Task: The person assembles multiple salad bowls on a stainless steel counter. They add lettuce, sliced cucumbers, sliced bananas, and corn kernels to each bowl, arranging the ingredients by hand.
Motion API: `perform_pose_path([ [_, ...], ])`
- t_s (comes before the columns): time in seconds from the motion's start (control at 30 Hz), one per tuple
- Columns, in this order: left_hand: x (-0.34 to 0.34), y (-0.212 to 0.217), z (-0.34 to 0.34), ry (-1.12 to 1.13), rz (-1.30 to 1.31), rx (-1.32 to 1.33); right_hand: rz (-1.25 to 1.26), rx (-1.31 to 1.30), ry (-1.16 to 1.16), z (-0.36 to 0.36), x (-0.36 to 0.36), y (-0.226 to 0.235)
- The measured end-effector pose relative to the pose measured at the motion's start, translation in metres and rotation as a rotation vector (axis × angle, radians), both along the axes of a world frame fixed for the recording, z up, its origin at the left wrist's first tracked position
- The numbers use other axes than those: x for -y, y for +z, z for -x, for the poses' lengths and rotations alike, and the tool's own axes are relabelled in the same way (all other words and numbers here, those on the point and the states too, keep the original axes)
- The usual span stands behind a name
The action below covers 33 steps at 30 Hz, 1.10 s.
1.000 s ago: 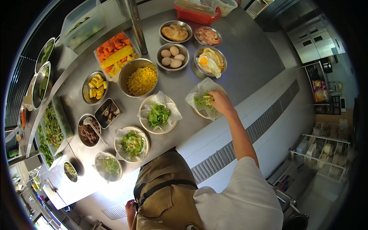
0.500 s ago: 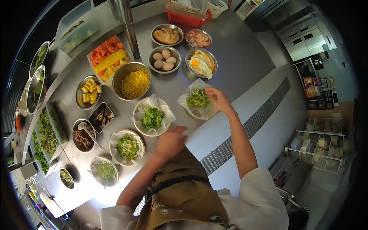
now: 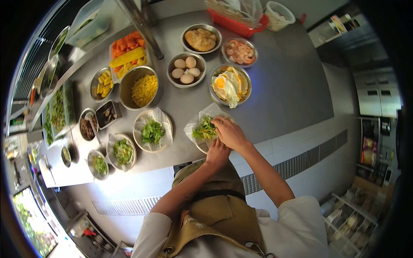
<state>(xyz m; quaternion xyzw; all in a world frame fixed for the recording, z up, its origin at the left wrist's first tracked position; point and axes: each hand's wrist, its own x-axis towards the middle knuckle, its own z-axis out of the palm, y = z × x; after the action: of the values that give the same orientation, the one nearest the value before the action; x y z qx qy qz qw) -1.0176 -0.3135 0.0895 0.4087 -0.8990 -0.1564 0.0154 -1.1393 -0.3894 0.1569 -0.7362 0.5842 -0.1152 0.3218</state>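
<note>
My right hand (image 3: 231, 133) reaches over a paper-lined plate (image 3: 202, 148), its fingers curled down and closed on the salad greens (image 3: 204, 130). Just below it, my left hand (image 3: 218, 153) is at the plate's near side, fingers bent and close together; what they hold, if anything, is hidden. Patterned paper (image 3: 192, 124) sticks up around the greens. To the left stands another lined plate of green lettuce (image 3: 152, 131). Beyond my hands, a steel bowl holds fried eggs (image 3: 230, 84).
Left along the steel counter are lined bowls of salad (image 3: 123, 151) and greens (image 3: 99, 164), and a pot of corn kernels (image 3: 144, 90). Farther back are a bowl of whole eggs (image 3: 186, 71), shrimp (image 3: 240, 52) and a red basket (image 3: 238, 26). A metal post (image 3: 144, 30) rises at the back left.
My left hand has moved right, from beside the lettuce plate to the right-hand plate. My right hand has come down onto its greens. The view has shifted, with the counter's left end lower in sight.
</note>
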Motion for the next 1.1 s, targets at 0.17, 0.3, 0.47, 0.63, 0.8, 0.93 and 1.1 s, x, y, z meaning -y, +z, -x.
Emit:
perform_pose_path([
  [0.17,-0.008,-0.009,-0.002,0.065,0.037,-0.093,0.253,-0.096,0.24,0.001,0.0,-0.014],
  [0.3,-0.011,0.002,0.001,0.117,-0.071,-0.132,0.303,-0.165,0.31,0.011,-0.004,-0.045],
  [0.47,-0.01,0.02,-0.006,0.062,0.076,-0.238,0.208,-0.239,0.324,0.013,0.002,-0.048],
  [0.63,-0.017,0.05,-0.018,0.072,0.153,-0.426,0.099,-0.254,0.295,0.02,0.008,-0.044],
  [0.8,0.014,0.05,-0.035,0.708,0.104,-0.38,0.059,-0.251,0.353,0.039,0.004,-0.03],
  [0.93,0.064,0.024,-0.043,1.067,-0.132,-0.636,0.094,-0.286,0.354,0.037,-0.003,-0.026],
  [1.1,0.081,-0.006,-0.053,1.387,-0.395,-1.254,0.187,-0.242,0.355,0.035,-0.009,-0.031],
])
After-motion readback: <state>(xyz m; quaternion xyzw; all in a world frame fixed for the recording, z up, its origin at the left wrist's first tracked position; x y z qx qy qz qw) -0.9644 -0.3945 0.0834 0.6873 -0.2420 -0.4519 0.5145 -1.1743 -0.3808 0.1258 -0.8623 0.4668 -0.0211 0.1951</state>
